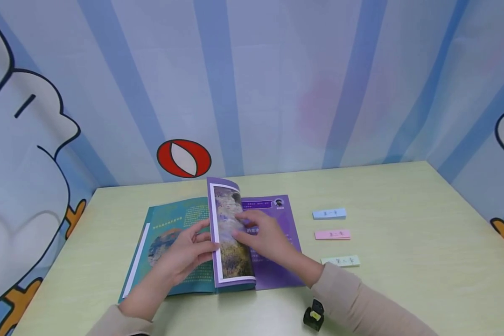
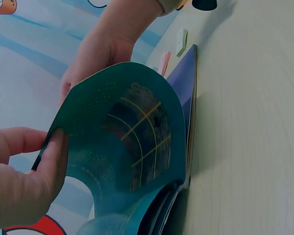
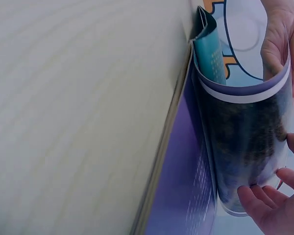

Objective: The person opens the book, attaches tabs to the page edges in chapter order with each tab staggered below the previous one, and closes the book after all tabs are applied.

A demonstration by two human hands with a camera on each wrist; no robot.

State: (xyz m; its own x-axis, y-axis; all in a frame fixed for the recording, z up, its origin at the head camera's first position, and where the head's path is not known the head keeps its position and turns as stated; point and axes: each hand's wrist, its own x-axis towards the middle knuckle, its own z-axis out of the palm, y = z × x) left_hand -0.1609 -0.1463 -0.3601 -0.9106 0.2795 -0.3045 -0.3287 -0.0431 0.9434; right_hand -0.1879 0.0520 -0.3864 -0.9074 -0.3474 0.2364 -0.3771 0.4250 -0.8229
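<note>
While raised between two hands, bowed into a curve and not yet laid to either side: one leaf of a magazine, itself spread left of centre on the worktop. On the face toward the right, a photograph framed in white and purple; on the opposite face, in the left wrist view, teal paper and a picture crossed by yellow lines. To the left of the leaf, a teal page; to the right, a purple page with pale lettering. Left hand: thumb and fingers clamped on the free edge of the leaf. Right hand: thumb and fingers apart, tips against the photograph, without a grip around the paper. Step in hand, to judge by the pose: leafing through the magazine, with this turn only partly done. Called for next, in all likelihood: a steady pinch at the left, light pressure at the right, and a smooth lowering of the leaf without a crease; direction of turn impossible to tell. Right of the magazine, from far to near: blue strip, pink strip and green strip, all with handwritten characters. Nearer, beside the right sleeve: a small black object, of uncertain kind.
</note>
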